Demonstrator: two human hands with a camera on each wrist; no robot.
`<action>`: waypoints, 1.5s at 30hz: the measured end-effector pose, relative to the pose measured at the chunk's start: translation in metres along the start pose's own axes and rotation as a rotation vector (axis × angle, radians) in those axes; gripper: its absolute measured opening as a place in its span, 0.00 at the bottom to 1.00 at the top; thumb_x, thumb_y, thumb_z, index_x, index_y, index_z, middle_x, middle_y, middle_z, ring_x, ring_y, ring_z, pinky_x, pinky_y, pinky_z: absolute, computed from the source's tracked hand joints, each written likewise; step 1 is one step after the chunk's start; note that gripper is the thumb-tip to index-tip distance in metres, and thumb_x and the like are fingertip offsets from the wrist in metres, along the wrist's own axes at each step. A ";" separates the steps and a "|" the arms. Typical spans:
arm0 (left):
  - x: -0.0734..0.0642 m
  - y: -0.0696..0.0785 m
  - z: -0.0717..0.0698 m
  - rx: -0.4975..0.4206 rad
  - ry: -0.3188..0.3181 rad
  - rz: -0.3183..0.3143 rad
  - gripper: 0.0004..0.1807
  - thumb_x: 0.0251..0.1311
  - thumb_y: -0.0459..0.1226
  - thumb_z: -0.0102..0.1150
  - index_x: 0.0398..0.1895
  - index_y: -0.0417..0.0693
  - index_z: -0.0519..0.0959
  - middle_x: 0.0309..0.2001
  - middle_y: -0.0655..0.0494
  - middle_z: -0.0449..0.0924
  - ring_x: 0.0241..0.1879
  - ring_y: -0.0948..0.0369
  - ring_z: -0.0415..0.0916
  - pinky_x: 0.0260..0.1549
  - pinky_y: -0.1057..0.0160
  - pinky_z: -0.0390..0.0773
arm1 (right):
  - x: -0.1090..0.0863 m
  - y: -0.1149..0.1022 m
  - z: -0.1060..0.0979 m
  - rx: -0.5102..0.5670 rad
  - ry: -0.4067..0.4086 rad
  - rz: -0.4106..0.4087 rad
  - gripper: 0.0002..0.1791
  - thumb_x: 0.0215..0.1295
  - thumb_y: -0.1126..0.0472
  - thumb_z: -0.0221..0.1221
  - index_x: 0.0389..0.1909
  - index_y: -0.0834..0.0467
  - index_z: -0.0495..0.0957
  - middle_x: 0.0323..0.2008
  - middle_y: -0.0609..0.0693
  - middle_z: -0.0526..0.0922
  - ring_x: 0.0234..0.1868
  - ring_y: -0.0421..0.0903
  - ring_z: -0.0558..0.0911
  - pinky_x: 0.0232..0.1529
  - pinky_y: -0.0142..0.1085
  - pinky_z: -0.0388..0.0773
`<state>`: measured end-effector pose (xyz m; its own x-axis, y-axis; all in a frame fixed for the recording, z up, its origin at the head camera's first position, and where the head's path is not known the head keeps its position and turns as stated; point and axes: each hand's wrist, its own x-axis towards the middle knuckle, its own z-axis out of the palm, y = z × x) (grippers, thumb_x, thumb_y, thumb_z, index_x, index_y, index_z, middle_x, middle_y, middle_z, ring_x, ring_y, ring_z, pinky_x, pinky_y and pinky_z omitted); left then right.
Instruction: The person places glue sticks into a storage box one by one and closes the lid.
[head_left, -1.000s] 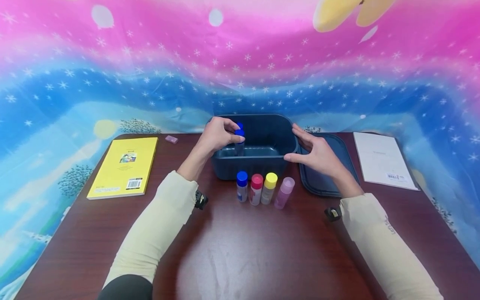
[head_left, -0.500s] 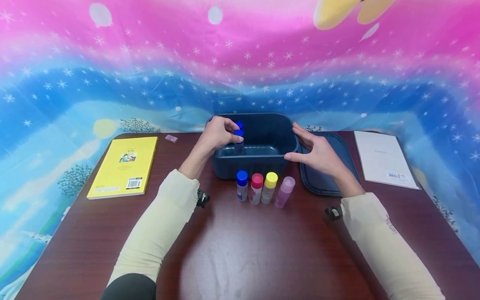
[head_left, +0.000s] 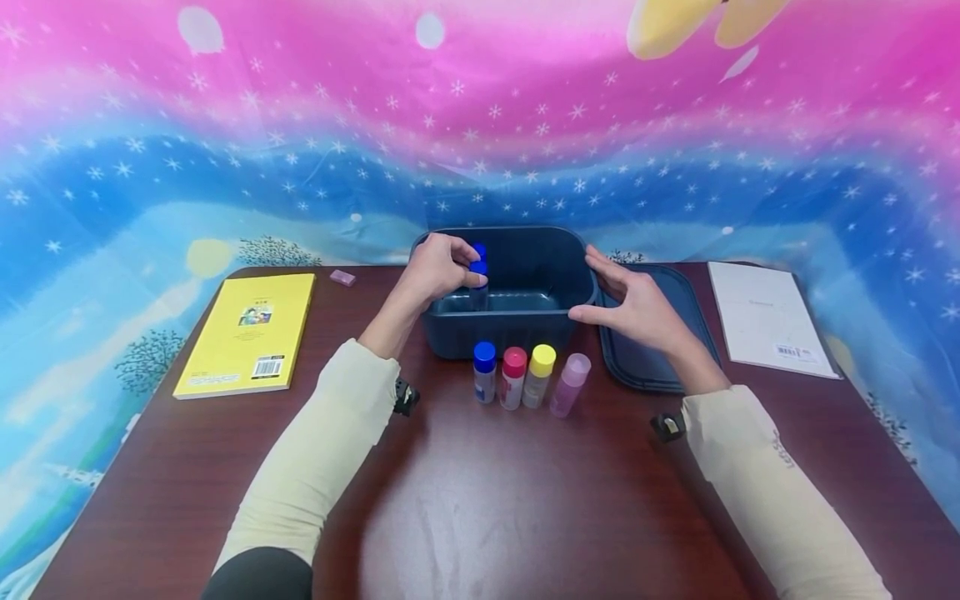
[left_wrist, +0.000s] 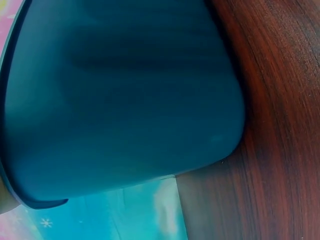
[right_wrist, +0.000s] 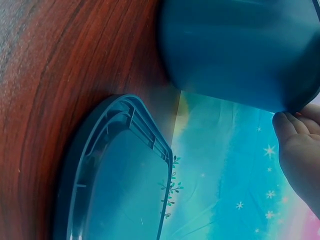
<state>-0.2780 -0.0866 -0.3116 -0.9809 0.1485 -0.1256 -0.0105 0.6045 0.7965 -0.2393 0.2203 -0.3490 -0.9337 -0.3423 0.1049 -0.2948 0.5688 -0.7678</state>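
Hidden and cut-off parts around the dark blue bin

In the head view, the left hand (head_left: 432,268) covers most of the blue-capped bottle (head_left: 478,281) it grips, and the near wall of the bin (head_left: 510,329) hides that bottle's base; a second blue cap just behind it is barely visible. The print on the yellow book (head_left: 251,332) and the white booklet (head_left: 767,318) is too small to read, and the small pink object (head_left: 342,277) at the counter's far edge is too small to identify. The right hand (head_left: 637,304) overlaps part of the bin's lid (head_left: 652,367). The left wrist view shows only the bin's outer wall, blurred. The right wrist view's right edge cuts off all but the fingertips (right_wrist: 295,145).
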 end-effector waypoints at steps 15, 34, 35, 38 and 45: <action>-0.008 0.003 -0.005 -0.018 0.029 0.079 0.18 0.60 0.37 0.73 0.51 0.42 0.83 0.49 0.49 0.84 0.51 0.54 0.79 0.53 0.55 0.80 | -0.001 -0.001 0.000 0.008 0.005 0.003 0.48 0.64 0.48 0.70 0.80 0.55 0.56 0.79 0.42 0.54 0.77 0.50 0.59 0.71 0.50 0.63; -0.026 -0.003 -0.020 -0.098 0.029 0.186 0.21 0.63 0.39 0.71 0.57 0.41 0.81 0.52 0.47 0.83 0.50 0.55 0.81 0.53 0.55 0.81 | -0.001 -0.002 0.001 0.012 0.002 -0.004 0.49 0.64 0.50 0.70 0.80 0.55 0.55 0.79 0.45 0.53 0.77 0.51 0.59 0.71 0.51 0.63; -0.028 -0.004 -0.020 -0.093 0.025 0.200 0.21 0.63 0.39 0.71 0.57 0.41 0.81 0.52 0.47 0.83 0.51 0.55 0.81 0.53 0.54 0.80 | -0.001 -0.002 0.001 0.012 0.003 -0.005 0.48 0.64 0.49 0.70 0.80 0.55 0.55 0.79 0.44 0.53 0.77 0.51 0.59 0.71 0.51 0.63; -0.033 -0.005 -0.022 -0.063 0.006 0.262 0.22 0.63 0.41 0.71 0.57 0.43 0.81 0.53 0.48 0.83 0.53 0.56 0.80 0.54 0.53 0.80 | 0.000 -0.001 0.001 0.011 0.006 -0.007 0.48 0.64 0.49 0.70 0.80 0.54 0.55 0.79 0.44 0.54 0.77 0.50 0.59 0.71 0.51 0.63; -0.047 -0.011 -0.023 -0.054 -0.097 0.420 0.22 0.62 0.40 0.71 0.57 0.41 0.81 0.53 0.46 0.82 0.52 0.56 0.78 0.45 0.53 0.84 | -0.002 -0.001 0.000 0.010 0.002 0.000 0.49 0.64 0.50 0.70 0.80 0.55 0.55 0.79 0.44 0.53 0.77 0.51 0.59 0.71 0.51 0.62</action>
<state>-0.2365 -0.1183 -0.3007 -0.8795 0.4470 0.1633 0.3731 0.4348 0.8196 -0.2373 0.2197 -0.3484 -0.9342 -0.3407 0.1060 -0.2925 0.5613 -0.7742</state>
